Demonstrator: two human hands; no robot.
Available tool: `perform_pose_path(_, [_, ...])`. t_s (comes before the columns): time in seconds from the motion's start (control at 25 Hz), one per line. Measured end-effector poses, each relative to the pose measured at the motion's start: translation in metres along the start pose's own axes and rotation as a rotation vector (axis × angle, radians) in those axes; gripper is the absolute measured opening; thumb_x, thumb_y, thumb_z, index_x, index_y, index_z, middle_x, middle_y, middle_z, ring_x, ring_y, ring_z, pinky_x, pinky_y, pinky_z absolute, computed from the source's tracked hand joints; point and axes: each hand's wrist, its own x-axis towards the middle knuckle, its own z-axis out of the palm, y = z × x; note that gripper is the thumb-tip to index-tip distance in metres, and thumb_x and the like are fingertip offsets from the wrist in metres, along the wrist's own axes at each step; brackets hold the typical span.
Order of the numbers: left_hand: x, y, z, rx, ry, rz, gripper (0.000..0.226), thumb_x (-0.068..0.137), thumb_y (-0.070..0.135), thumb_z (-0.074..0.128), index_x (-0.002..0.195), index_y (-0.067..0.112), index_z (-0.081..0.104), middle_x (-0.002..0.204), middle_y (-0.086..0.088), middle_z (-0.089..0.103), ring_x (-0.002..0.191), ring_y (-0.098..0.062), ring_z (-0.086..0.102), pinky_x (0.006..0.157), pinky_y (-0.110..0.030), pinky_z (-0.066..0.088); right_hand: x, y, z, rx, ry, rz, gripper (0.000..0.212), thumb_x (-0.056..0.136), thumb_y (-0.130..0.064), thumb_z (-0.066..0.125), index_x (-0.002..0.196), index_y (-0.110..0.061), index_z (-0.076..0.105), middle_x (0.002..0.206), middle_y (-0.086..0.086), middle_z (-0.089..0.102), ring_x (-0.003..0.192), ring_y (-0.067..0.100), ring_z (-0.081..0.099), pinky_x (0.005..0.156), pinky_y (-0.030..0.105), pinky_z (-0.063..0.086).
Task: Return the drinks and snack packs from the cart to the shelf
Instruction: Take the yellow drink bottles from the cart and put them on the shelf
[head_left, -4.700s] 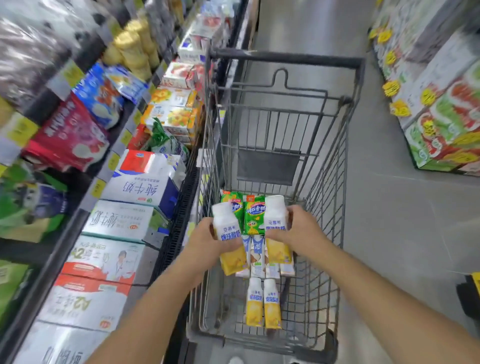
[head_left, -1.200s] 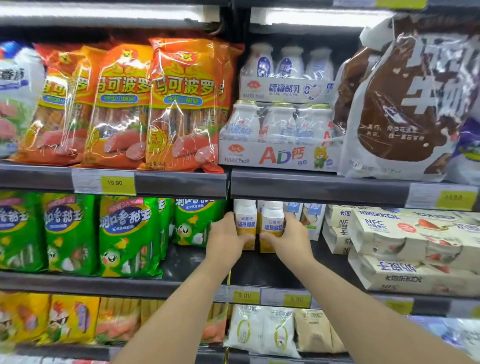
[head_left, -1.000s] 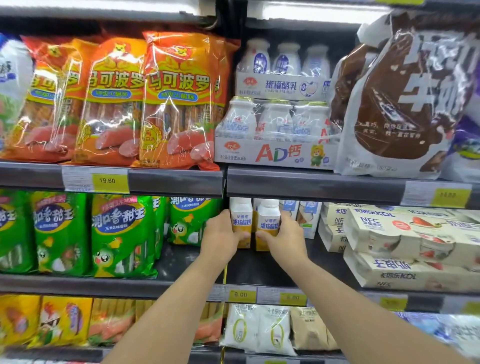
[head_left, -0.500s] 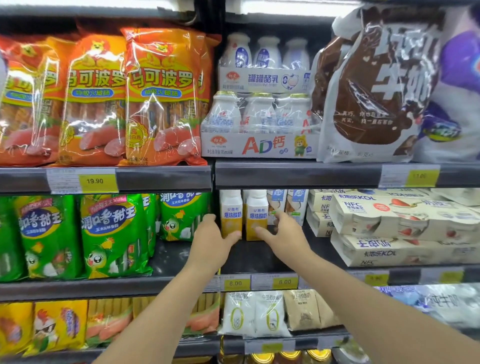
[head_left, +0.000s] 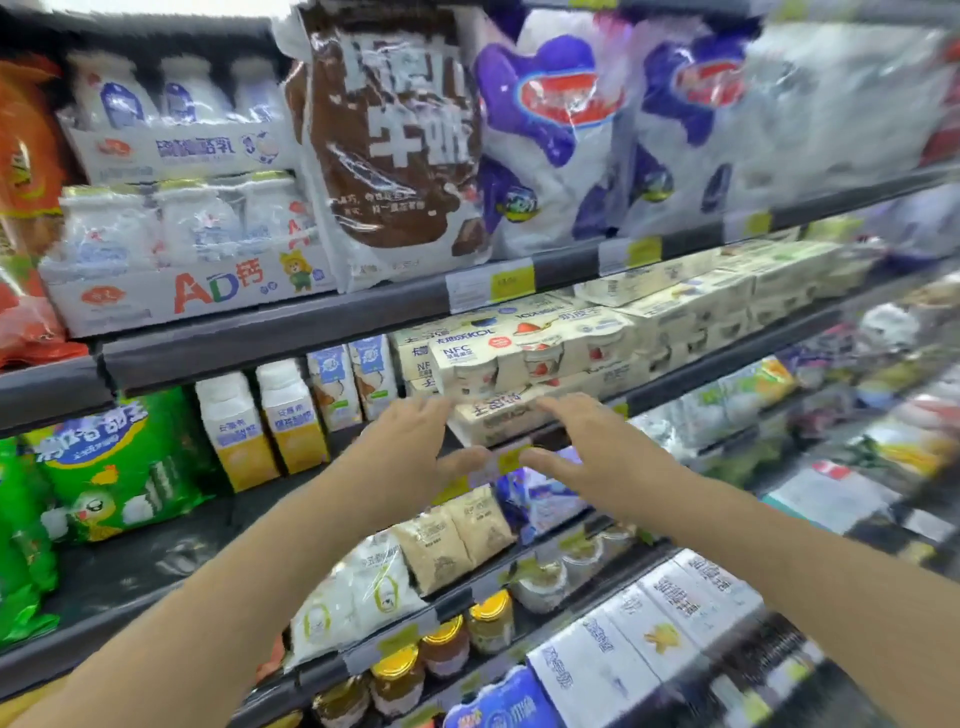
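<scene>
The shelf (head_left: 270, 345) runs past both edges, its right end smeared by blur. Two yellow-and-white drink bottles (head_left: 262, 423) stand upright on it beside green snack packs (head_left: 111, 460), partly cut off left. Left hand (head_left: 410, 447) and right hand (head_left: 582, 449) hover nearby, each grip empty with fingers spread.

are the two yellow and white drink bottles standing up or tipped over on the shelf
Upright. Both yellow and white bottles stand side by side on the shelf, white caps on top, beside the green snack pack, neither hand touching them.
</scene>
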Motion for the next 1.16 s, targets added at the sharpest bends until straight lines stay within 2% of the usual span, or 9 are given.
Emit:
perform_pose_path(0.16, [0.056, 0.123, 0.038, 0.021, -0.017, 0.229, 0.075, 0.092, 0.06, 0.046, 0.149, 0.013, 0.029, 0.15, -0.011, 0.04, 0.137, -0.028, 0.035, 0.109, -0.037, 0.03, -0.073, 0.119, -0.061, -0.12, 0.059, 0.256, 0.085, 0.09, -0.065, 0.046, 0.155, -0.016, 0.024, 0.161, 0.005, 0.027, 0.148, 0.022, 0.024, 0.117, 0.037, 0.025])
perform_pose_path(0.24, [0.079, 0.201, 0.066, 0.022, -0.071, 0.33, 0.08, 0.093, 0.06, 0.043, 0.152, 0.01, 0.024, 0.155, -0.012, 0.033, 0.141, -0.028, 0.032, 0.112, -0.038, 0.028, -0.127, 0.179, -0.094, -0.186, 0.08, 0.373, 0.092, 0.086, -0.071, 0.041, 0.156, -0.015, 0.022, 0.162, 0.006, 0.025, 0.148, 0.023, 0.023, 0.119, 0.038, 0.025])
perform_pose_path(0.36, [0.095, 0.32, 0.102, -0.021, -0.151, 0.433, 0.084, 0.093, 0.059, 0.047, 0.155, 0.011, 0.018, 0.16, -0.011, 0.025, 0.145, -0.028, 0.028, 0.115, -0.039, 0.028, -0.218, 0.259, -0.142, -0.235, 0.105, 0.553, 0.088, 0.09, -0.068, 0.042, 0.157, -0.015, 0.019, 0.164, 0.004, 0.019, 0.15, 0.022, 0.019, 0.12, 0.038, 0.022])
perform_pose_path(0.52, [0.099, 0.45, 0.145, -0.034, -0.192, 0.574, 0.086, 0.093, 0.06, 0.046, 0.157, 0.012, 0.012, 0.16, -0.012, 0.024, 0.145, -0.028, 0.025, 0.114, -0.04, 0.026, -0.324, 0.333, -0.193, -0.272, 0.129, 0.762, 0.089, 0.09, -0.069, 0.042, 0.156, -0.013, 0.019, 0.163, 0.006, 0.021, 0.148, 0.026, 0.024, 0.119, 0.043, 0.027])
perform_pose_path(0.64, [0.104, 0.536, 0.174, 0.047, -0.241, 0.716, 0.089, 0.092, 0.065, 0.041, 0.157, 0.013, 0.01, 0.161, -0.01, 0.022, 0.146, -0.029, 0.023, 0.115, -0.046, 0.026, -0.394, 0.38, -0.219, -0.331, 0.089, 0.904, 0.094, 0.09, -0.071, 0.037, 0.158, -0.013, 0.01, 0.166, 0.009, 0.009, 0.152, 0.025, 0.012, 0.122, 0.042, 0.019])
perform_pose_path(0.84, [0.126, 0.638, 0.227, 0.198, -0.237, 0.866, 0.092, 0.088, 0.073, 0.033, 0.156, 0.016, 0.01, 0.16, -0.014, 0.022, 0.147, -0.032, 0.019, 0.117, -0.054, 0.019, -0.453, 0.443, -0.238, -0.389, 0.093, 1.033, 0.087, 0.088, -0.069, 0.044, 0.152, -0.013, 0.024, 0.154, 0.012, 0.029, 0.142, 0.03, 0.028, 0.115, 0.045, 0.029])
perform_pose_path(1.0, [0.161, 0.703, 0.274, 0.235, -0.279, 0.943, 0.091, 0.089, 0.072, 0.033, 0.157, 0.018, 0.008, 0.162, -0.014, 0.016, 0.149, -0.032, 0.013, 0.119, -0.054, 0.013, -0.46, 0.507, -0.238, -0.369, 0.108, 1.087, 0.087, 0.087, -0.069, 0.047, 0.151, -0.014, 0.028, 0.154, 0.012, 0.028, 0.144, 0.032, 0.025, 0.118, 0.047, 0.024])
perform_pose_path(1.12, [0.206, 0.738, 0.314, 0.221, -0.33, 0.989, 0.09, 0.09, 0.072, 0.033, 0.157, 0.019, 0.007, 0.163, -0.013, 0.012, 0.15, -0.032, 0.008, 0.12, -0.056, 0.009, -0.449, 0.557, -0.236, -0.361, 0.085, 1.139, 0.086, 0.091, -0.064, 0.045, 0.155, -0.013, 0.019, 0.163, 0.013, 0.013, 0.15, 0.03, 0.012, 0.122, 0.044, 0.015])
perform_pose_path(1.16, [0.224, 0.749, 0.33, 0.221, -0.343, 1.002, 0.09, 0.09, 0.072, 0.034, 0.157, 0.019, 0.007, 0.163, -0.014, 0.011, 0.151, -0.032, 0.007, 0.12, -0.056, 0.009, -0.443, 0.576, -0.235, -0.357, 0.07, 1.159, 0.085, 0.092, -0.062, 0.046, 0.155, -0.012, 0.019, 0.163, 0.013, 0.013, 0.15, 0.029, 0.012, 0.122, 0.043, 0.015])
